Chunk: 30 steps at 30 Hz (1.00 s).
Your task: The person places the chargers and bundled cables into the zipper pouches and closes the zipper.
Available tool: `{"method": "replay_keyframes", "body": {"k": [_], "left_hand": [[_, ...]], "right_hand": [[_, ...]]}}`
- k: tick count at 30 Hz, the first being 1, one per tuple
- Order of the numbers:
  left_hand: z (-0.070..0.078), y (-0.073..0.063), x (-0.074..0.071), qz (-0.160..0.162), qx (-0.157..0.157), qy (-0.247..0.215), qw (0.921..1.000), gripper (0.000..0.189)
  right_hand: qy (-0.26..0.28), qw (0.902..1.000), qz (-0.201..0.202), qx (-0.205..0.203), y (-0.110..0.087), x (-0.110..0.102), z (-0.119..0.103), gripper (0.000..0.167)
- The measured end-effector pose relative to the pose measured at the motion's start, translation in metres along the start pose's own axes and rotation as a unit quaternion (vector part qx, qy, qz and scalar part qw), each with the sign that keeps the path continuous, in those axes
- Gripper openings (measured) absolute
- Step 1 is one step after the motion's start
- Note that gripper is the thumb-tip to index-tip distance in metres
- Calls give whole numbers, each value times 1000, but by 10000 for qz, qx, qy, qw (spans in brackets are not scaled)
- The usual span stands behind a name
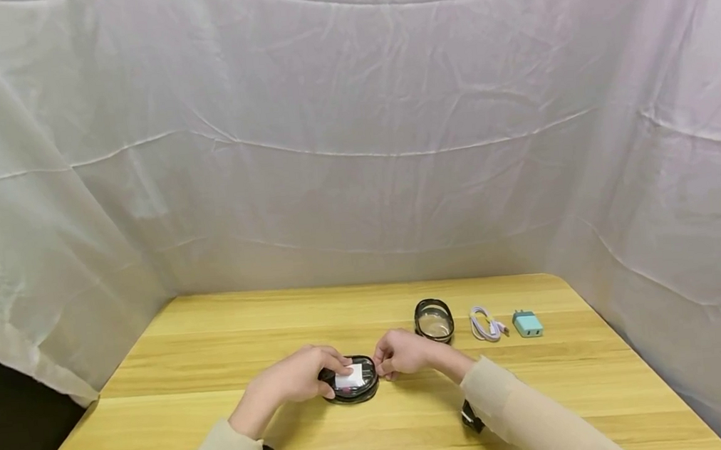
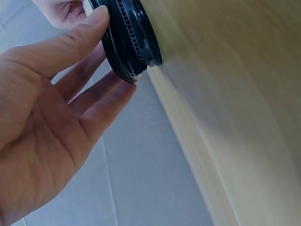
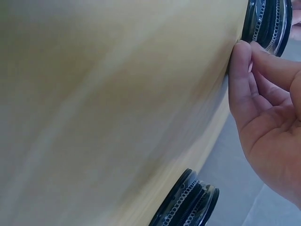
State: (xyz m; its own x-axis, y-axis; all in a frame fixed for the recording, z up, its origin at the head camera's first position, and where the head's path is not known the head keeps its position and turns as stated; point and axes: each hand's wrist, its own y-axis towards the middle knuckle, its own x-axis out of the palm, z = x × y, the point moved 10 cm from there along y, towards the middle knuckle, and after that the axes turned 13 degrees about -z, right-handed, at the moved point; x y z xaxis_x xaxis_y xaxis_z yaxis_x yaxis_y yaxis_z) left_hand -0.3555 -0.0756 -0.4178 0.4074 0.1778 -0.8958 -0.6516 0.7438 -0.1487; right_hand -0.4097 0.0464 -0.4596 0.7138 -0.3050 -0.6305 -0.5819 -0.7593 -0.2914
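A small rounded zip case [image 1: 358, 399] with a see-through top and black trim stands on the table between the two hands. Inside its top shows a white charger plug [image 1: 350, 377]. My left hand [image 1: 301, 374] grips the case from the left, thumb on the near side and fingers over the far side and top. In the left wrist view the zip teeth run along the side of the case [image 2: 134, 37]. My right hand [image 1: 406, 352] pinches thumb and forefinger together at the right end of the case, right by the zip [image 3: 268, 23]; what sits between the fingertips is hidden.
A second clear, black-trimmed zip case [image 1: 434, 322] stands behind the right hand. Right of it lie a coiled white cable [image 1: 486, 325] and a teal charger plug [image 1: 528, 324]. Pale cloth [image 1: 359, 204] hangs around the wooden table [image 1: 216, 338].
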Motion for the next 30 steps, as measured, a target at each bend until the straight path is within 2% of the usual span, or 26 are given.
{"method": "replay_keyframes", "body": {"k": [6, 19, 30], "left_hand": [[-2, 1, 0, 60, -86, -52, 9999, 43], [-3, 2, 2, 89, -144, 43, 9998, 44], [2, -2, -1, 64, -152, 282, 9995, 43]], "right_hand": [[76, 10000, 26, -4, -4, 1, 0, 9], [-101, 9999, -17, -72, -14, 7, -4, 9], [-427, 9985, 328, 88, -14, 2, -6, 10]]}}
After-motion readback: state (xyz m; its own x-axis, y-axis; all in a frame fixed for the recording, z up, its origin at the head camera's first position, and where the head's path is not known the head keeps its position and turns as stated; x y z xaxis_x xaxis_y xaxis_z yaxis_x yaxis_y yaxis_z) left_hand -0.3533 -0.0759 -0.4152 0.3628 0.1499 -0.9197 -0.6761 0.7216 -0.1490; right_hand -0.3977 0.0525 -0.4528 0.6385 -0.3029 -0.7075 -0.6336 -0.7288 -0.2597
